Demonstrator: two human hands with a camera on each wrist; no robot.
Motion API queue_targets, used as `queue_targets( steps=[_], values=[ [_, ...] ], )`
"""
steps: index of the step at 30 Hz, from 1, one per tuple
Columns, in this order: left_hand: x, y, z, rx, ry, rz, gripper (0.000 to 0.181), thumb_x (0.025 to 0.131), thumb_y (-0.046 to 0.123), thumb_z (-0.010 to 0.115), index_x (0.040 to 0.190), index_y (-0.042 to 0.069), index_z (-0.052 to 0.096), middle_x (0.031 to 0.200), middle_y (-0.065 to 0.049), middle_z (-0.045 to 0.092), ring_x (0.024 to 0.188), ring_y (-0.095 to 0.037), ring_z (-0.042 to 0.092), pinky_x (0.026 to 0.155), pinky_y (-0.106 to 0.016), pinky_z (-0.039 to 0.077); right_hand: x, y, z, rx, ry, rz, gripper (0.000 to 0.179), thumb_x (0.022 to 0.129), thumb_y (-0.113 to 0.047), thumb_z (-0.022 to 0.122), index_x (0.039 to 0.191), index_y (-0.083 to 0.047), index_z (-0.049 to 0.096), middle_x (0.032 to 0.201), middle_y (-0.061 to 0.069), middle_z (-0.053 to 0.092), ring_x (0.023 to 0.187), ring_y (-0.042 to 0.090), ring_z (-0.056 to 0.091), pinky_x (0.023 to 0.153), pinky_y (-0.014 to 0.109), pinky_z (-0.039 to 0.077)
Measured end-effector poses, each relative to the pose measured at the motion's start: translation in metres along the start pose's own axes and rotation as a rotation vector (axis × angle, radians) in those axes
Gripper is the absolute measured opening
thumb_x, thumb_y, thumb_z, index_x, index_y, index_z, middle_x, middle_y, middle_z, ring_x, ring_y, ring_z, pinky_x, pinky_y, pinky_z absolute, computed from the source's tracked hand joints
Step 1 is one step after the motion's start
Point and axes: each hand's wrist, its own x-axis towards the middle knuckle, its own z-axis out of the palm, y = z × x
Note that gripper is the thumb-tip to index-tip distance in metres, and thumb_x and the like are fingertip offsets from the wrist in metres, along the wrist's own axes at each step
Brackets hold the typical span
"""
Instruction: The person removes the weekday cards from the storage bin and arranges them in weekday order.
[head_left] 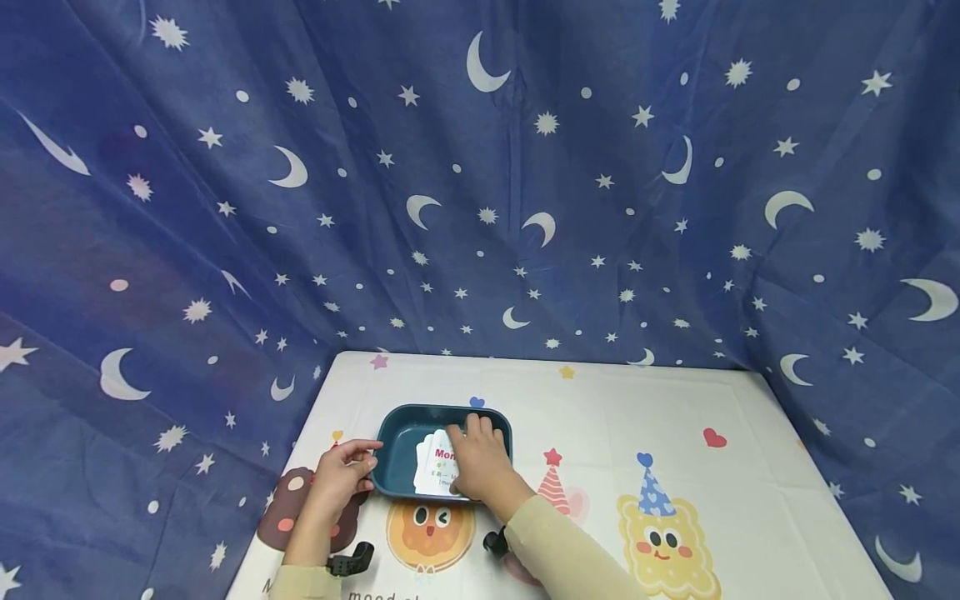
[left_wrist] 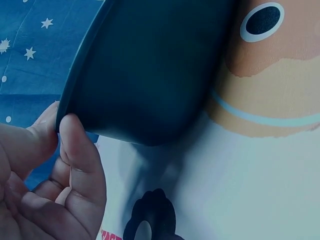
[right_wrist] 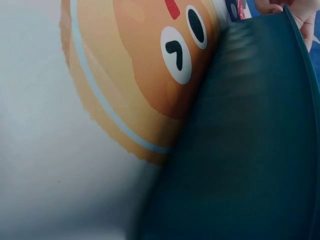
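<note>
Head view: white scalloped cards (head_left: 441,467), overlapping, are located within the outline of the dark teal tray (head_left: 397,450), right of its middle and towards its near side; the top one bears red lettering beginning "Mon", with smaller print beneath. Whether the cards rest on the tray's floor, I cannot tell. My right hand (head_left: 483,462) reaches over the tray's right half and grips the cards, thumb at their near edge and forefinger at their far edge, the other fingers extended towards the tray's far rim. My left hand (head_left: 345,477) is at the tray's left end; the left wrist view confirms thumb and fingers pinching the rim there. Black wrist devices are noted on the near side of the tray, one (head_left: 351,560) at my left wrist and one (head_left: 495,543) beneath my right forearm. Below the tray is a white tablecloth (head_left: 615,408), printed with figures: a winking orange face (head_left: 431,533) just on the tray's near side, a red striped hat (head_left: 553,487) to its right, and a yellow biscuit (head_left: 667,546) well to its right. Beyond the tray hangs a blue curtain (head_left: 525,167) with white moons and stars. Both my sleeves (head_left: 573,550) are pale yellow.
</note>
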Motion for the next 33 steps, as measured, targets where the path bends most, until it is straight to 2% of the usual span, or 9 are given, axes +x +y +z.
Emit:
queue_targets(
  steps=[5, 12, 18, 22, 25, 28, 33],
  values=[
    [-0.001, 0.000, 0.000, -0.004, 0.002, -0.002, 0.031, 0.099, -0.008, 0.066, 0.129, -0.002, 0.073, 0.094, -0.009, 0.062, 0.066, -0.016, 0.061, 0.060, -0.026, 0.060, -0.003, 0.001, -0.003, -0.005, 0.018, -0.017, 0.098, 0.067, -0.046, 0.102, 0.150, -0.024, 0.055, 0.130, 0.008, 0.056, 0.111, 0.024, 0.046, 0.092, 0.040, 0.048],
    [0.000, 0.000, 0.000, -0.003, 0.000, -0.005, 0.031, 0.100, -0.007, 0.066, 0.130, -0.001, 0.073, 0.094, -0.009, 0.062, 0.067, -0.017, 0.061, 0.060, -0.026, 0.060, -0.002, 0.001, -0.003, 0.002, 0.001, 0.002, 0.094, 0.075, -0.042, 0.099, 0.155, -0.031, 0.050, 0.130, 0.008, 0.056, 0.108, 0.023, 0.046, 0.087, 0.037, 0.046],
    [0.002, 0.000, 0.000, -0.016, -0.010, 0.002, 0.031, 0.100, -0.009, 0.065, 0.130, -0.003, 0.073, 0.092, -0.007, 0.060, 0.065, -0.015, 0.059, 0.060, -0.026, 0.060, -0.003, 0.002, -0.005, 0.032, 0.021, -0.014, 0.079, 0.087, -0.033, 0.091, 0.156, -0.032, 0.052, 0.128, 0.007, 0.056, 0.105, 0.021, 0.045, 0.088, 0.035, 0.049],
    [0.002, 0.001, 0.000, -0.014, -0.011, 0.005, 0.032, 0.100, -0.009, 0.065, 0.130, -0.004, 0.072, 0.091, -0.006, 0.060, 0.064, -0.015, 0.059, 0.059, -0.025, 0.060, -0.003, 0.004, -0.005, 0.069, 0.042, -0.023, 0.065, 0.094, -0.022, 0.082, 0.153, -0.033, 0.056, 0.126, 0.006, 0.057, 0.103, 0.019, 0.046, 0.089, 0.033, 0.051],
    [0.001, 0.001, 0.000, -0.010, -0.011, 0.005, 0.032, 0.100, -0.008, 0.064, 0.131, -0.004, 0.072, 0.091, -0.007, 0.060, 0.064, -0.015, 0.059, 0.060, -0.025, 0.060, -0.003, 0.005, -0.006, 0.109, 0.052, -0.022, 0.066, 0.093, -0.009, 0.079, 0.150, -0.034, 0.060, 0.124, 0.004, 0.057, 0.102, 0.017, 0.047, 0.089, 0.031, 0.052],
    [0.001, 0.000, 0.000, -0.007, -0.009, 0.005, 0.032, 0.100, -0.008, 0.064, 0.131, -0.004, 0.072, 0.091, -0.007, 0.061, 0.065, -0.015, 0.060, 0.060, -0.025, 0.060, -0.003, 0.005, -0.008, 0.155, 0.054, -0.020, 0.072, 0.087, 0.000, 0.080, 0.148, -0.034, 0.062, 0.122, 0.002, 0.056, 0.103, 0.016, 0.047, 0.089, 0.029, 0.052],
    [0.001, 0.000, 0.000, -0.012, -0.004, 0.005, 0.032, 0.100, -0.008, 0.065, 0.130, -0.003, 0.073, 0.091, -0.007, 0.061, 0.065, -0.016, 0.060, 0.060, -0.025, 0.060, -0.005, 0.006, -0.013, 0.208, 0.058, -0.031, 0.071, 0.085, 0.004, 0.081, 0.146, -0.030, 0.065, 0.121, 0.000, 0.057, 0.105, 0.015, 0.048, 0.093, 0.029, 0.055]
  ],
)
